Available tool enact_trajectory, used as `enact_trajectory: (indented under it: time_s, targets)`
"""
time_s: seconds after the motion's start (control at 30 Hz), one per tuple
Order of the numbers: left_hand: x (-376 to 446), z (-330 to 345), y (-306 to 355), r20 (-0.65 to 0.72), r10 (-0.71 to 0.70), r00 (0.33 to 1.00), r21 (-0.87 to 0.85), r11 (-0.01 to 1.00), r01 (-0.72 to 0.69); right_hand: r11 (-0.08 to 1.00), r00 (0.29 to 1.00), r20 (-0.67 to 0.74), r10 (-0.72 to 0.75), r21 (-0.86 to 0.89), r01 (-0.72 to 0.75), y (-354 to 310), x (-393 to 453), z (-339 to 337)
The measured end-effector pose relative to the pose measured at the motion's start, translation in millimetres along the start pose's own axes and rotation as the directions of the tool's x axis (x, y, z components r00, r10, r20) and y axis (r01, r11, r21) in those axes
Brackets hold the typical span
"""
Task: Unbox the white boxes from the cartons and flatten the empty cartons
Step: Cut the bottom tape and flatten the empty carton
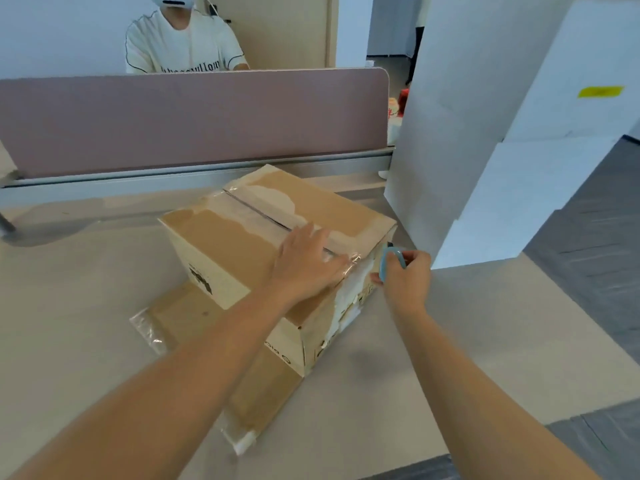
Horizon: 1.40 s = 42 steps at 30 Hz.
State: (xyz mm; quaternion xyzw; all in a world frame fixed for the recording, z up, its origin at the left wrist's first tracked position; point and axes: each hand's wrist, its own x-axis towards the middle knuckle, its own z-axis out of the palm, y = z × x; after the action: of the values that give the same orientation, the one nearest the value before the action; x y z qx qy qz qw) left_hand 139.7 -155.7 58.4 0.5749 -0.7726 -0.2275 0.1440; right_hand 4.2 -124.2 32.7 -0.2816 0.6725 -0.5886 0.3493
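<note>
White boxes (485, 133): stacked on my worktop (86, 306), far right. Taped carton (277, 237): centre, unopened, resting on one flattened carton (194, 317). My left hand (308, 261): flat on its lid. My right hand (405, 275): gripping blue-handled scissors (389, 261) at its seam end.

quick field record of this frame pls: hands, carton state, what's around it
left hand: flat on top of the carton, fingers straight, near the taped seam
right hand: grips blue-handled scissors at the carton's right end; blades hidden
carton: closed, upright, clear tape along the centre seam
under carton: flattened carton on the table
right of carton: stack of white boxes
behind: mauve desk divider, a seated person beyond it
</note>
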Motion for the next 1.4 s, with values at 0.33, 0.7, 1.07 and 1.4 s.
enact_trajectory:
  time_s: [0.33,0.7,1.07,1.4]
  targets:
    - [23,-2,-30,0.272,0.203,0.941,0.387,0.872,-0.3,0.984,0.992,0.011,0.125,0.124,-0.126,14,-27,20]
    - [22,1,-32,0.257,0.221,0.941,0.401,0.861,-0.312,0.996,0.996,-0.009,0.086,-0.029,-0.086,10,-26,21]
    - [23,3,-33,0.257,0.207,0.944,0.421,0.855,-0.302,0.991,0.996,0.018,0.083,-0.109,-0.08,7,-20,24]
    - [26,6,-34,0.24,0.209,0.948,0.414,0.862,-0.294,0.974,0.979,0.182,0.086,-0.223,-0.045,0,-25,12]
